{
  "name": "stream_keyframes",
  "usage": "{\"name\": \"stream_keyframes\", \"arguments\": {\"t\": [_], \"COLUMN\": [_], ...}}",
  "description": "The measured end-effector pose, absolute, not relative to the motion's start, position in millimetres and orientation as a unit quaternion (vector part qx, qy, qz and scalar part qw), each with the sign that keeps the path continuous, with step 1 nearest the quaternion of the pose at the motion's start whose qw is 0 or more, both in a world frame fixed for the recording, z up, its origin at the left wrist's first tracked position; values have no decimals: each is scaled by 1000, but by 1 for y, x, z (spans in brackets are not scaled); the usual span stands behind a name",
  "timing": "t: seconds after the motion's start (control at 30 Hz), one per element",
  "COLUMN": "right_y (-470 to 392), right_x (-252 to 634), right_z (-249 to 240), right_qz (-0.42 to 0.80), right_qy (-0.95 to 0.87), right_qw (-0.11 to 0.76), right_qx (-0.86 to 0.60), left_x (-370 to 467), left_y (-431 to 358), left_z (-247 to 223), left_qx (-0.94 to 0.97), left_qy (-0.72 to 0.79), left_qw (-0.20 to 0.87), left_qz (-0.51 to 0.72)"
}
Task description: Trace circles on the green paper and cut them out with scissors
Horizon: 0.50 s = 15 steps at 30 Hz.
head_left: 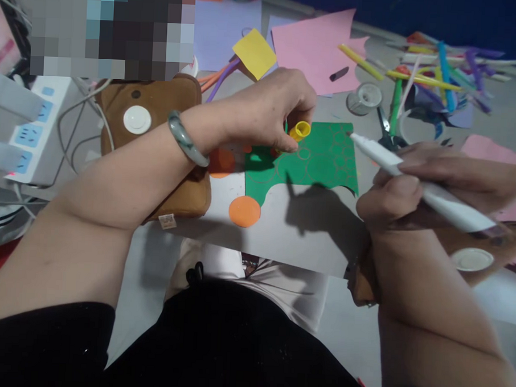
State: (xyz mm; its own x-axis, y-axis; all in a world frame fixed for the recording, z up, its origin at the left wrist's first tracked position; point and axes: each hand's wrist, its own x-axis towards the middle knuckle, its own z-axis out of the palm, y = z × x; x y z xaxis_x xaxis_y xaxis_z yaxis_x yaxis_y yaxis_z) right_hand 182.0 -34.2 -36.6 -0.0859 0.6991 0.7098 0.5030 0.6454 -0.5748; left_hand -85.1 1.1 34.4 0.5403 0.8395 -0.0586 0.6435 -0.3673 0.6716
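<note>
My left hand [275,106], with a bangle on its wrist, pinches a small yellow tube [302,130] whose round open end faces up. Beneath it lies a green sheet of paper [328,162] with many circles drawn on it and a curved cut along the lower edge. Orange paper circles [244,211] are beside the sheet's left side. My right hand [383,202] grips a white marker pen [454,208] above the right side of the sheet. The pen's tip points left toward the sheet's upper right corner and appears to be held off the paper.
Brown pouches [176,107] sit under both forearms. A white power strip [38,127] with cables stands at left. Pink paper [311,44], a yellow square [254,53], a tape roll [365,98], scissors [387,125] and a pile of coloured strips [449,76] lie toward the back.
</note>
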Motion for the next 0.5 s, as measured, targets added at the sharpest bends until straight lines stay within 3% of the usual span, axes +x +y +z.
{"name": "stream_keyframes", "arguments": {"t": [0.07,0.23,0.5], "right_y": [-36,-35,-35], "right_x": [170,153,146], "right_z": [-27,-19,-23], "right_qz": [81,90,104], "right_qy": [-775,-877,-934], "right_qw": [557,462,337], "right_qx": [-287,-99,-54], "left_x": [-85,-88,-86], "left_y": [2,5,4], "left_z": [34,30,30], "left_qx": [815,827,836], "left_qy": [449,411,417], "left_qw": [333,346,319], "left_qz": [151,168,161]}}
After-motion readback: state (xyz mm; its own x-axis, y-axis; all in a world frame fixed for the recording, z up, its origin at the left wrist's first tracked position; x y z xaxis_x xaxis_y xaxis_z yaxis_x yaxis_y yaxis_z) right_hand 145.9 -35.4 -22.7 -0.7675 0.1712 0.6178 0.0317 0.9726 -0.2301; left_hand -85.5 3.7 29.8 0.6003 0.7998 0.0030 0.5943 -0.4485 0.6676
